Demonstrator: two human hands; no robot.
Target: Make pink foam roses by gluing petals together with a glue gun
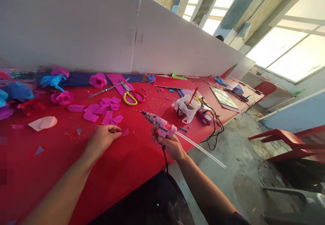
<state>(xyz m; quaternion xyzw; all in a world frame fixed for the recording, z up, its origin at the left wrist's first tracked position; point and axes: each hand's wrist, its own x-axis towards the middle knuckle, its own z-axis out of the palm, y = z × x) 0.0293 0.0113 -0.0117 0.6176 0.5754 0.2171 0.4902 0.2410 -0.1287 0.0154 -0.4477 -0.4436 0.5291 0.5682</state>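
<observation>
My right hand (169, 145) is wrapped round the handle of a pink hot glue gun (161, 125). Its nozzle points up and left, and a long clear glue stick (200, 149) sticks out of the back. In my left hand (105, 137), thumb and fingers pinch the edge of a magenta paper petal (124, 132) just above the red table (111, 171). Several loose magenta petals (101, 110) lie beyond that hand. Finished-looking magenta paper roses (98, 80) and blue paper flowers (17, 91) rest farther left.
Scissors with yellow and red handles (130, 97) lie behind the petals. A drink cup (192, 103) in a plastic bag and an extension socket (204, 116) with black cables stand to the right. A white partition (177, 39) borders the table's back. Red chairs (291, 140) stand on the floor.
</observation>
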